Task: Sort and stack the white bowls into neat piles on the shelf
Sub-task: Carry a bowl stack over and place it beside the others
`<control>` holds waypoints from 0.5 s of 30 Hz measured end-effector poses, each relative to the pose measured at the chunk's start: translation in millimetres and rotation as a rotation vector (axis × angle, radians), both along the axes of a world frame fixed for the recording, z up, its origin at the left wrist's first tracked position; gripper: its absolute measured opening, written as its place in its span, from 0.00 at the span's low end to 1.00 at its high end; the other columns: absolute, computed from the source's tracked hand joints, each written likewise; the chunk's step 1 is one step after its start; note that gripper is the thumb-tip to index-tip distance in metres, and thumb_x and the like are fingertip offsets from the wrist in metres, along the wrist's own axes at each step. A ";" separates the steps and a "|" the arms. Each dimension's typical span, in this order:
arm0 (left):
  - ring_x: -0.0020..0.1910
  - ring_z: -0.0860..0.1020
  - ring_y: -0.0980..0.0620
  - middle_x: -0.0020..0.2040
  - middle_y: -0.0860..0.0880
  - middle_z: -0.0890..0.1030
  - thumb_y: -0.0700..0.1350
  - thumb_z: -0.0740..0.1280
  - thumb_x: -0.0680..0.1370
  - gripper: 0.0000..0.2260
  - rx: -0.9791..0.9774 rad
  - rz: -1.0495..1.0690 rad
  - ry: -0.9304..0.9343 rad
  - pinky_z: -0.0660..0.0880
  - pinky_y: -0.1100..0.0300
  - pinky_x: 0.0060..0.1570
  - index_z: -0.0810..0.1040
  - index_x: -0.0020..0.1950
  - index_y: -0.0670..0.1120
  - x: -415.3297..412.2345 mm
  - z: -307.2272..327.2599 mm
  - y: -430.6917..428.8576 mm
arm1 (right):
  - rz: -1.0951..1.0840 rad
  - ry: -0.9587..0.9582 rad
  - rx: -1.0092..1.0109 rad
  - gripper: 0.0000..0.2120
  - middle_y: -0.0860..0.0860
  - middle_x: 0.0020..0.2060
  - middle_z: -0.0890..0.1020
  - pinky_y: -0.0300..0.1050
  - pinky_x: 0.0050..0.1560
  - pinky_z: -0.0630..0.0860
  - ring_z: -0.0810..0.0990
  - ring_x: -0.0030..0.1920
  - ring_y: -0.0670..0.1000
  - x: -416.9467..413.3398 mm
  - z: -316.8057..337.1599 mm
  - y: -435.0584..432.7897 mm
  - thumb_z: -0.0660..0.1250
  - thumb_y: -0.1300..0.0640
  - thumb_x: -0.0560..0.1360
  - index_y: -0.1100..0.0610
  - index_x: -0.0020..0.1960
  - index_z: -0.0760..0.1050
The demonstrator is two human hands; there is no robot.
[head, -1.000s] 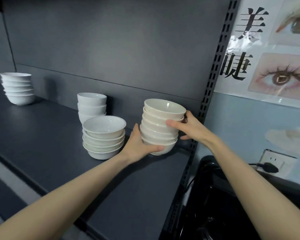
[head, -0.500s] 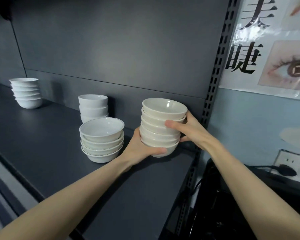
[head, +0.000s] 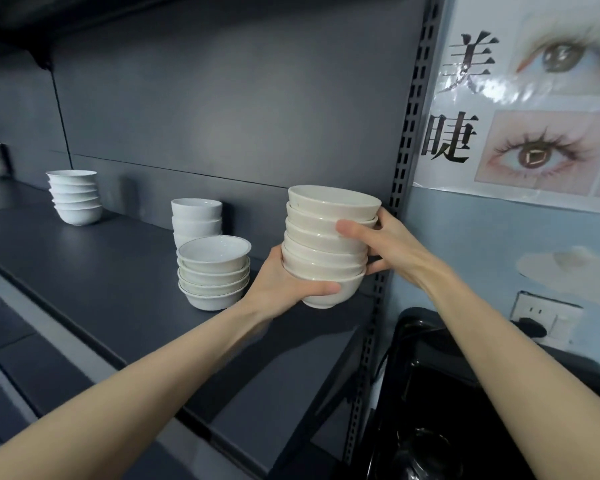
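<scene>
Seen from my head, my left hand (head: 284,284) curls under the cream bowl stack (head: 326,244) and my right hand (head: 392,249) clasps its side, at the right end of the shelf (head: 101,271), just beside the slotted upright (head: 406,133), a white pile (head: 213,275) near on the left.

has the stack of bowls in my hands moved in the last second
Yes, slightly up: the held bowl stack now reaches the back panel seam; earlier its top sat below it.
</scene>
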State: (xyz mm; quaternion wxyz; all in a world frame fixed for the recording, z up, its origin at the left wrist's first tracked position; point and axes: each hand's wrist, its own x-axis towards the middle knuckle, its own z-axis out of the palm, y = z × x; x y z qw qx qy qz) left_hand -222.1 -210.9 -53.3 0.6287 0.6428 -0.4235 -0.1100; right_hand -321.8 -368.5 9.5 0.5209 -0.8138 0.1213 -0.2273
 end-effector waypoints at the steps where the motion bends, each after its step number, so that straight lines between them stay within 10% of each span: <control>1: 0.49 0.82 0.60 0.50 0.54 0.84 0.37 0.80 0.63 0.26 -0.004 0.008 -0.011 0.76 0.70 0.43 0.78 0.58 0.50 -5.8 5.0 4.7 | 0.005 -0.008 -0.009 0.41 0.46 0.59 0.79 0.54 0.46 0.83 0.81 0.56 0.51 -6.3 6.0 5.2 0.75 0.38 0.60 0.48 0.68 0.65; 15: 0.41 0.81 0.67 0.44 0.57 0.84 0.39 0.79 0.65 0.21 -0.104 0.147 -0.047 0.74 0.73 0.36 0.77 0.53 0.51 -18.5 60.6 116.5 | 0.183 -0.114 -0.154 0.15 0.41 0.49 0.80 0.52 0.40 0.81 0.81 0.50 0.48 -1.7 75.4 115.4 0.71 0.42 0.69 0.41 0.51 0.70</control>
